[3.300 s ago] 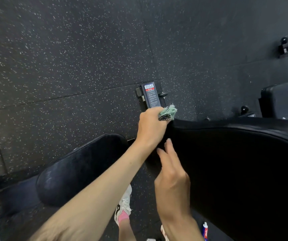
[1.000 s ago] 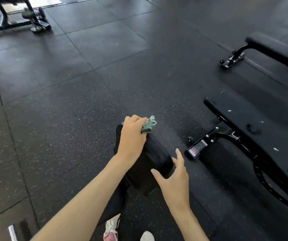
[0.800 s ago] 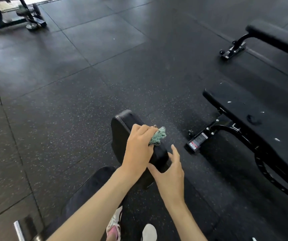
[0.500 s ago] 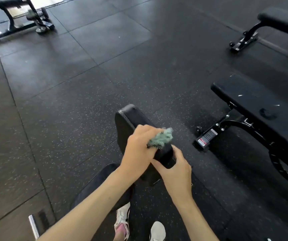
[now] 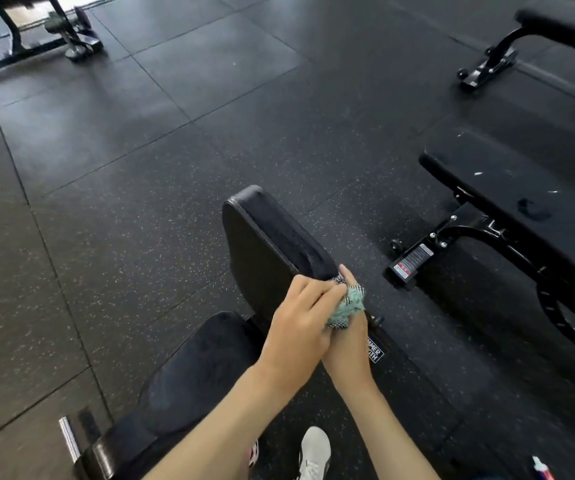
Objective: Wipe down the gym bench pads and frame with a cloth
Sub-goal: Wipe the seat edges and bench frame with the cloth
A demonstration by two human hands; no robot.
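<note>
Green knitted cloth (image 5: 346, 306) sat bunched at the near corner of the black upright back pad (image 5: 268, 244). The left hand (image 5: 300, 327) gripped it, and the right hand (image 5: 348, 348), open before, had joined and was pinching it too, likely a regrip mid-wipe.

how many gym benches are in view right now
4: the incline bench beside the cloth, centre; a flat bench to its right; another bench at top right; what looks like a fourth bench at top left. The picture's edges crop some, so more may be hidden.

cloth (image 5: 346, 306): teal, bunched, at back pad's near corner | back pad (image 5: 268, 244): black, tilted up | seat pad (image 5: 203, 368): black
</note>
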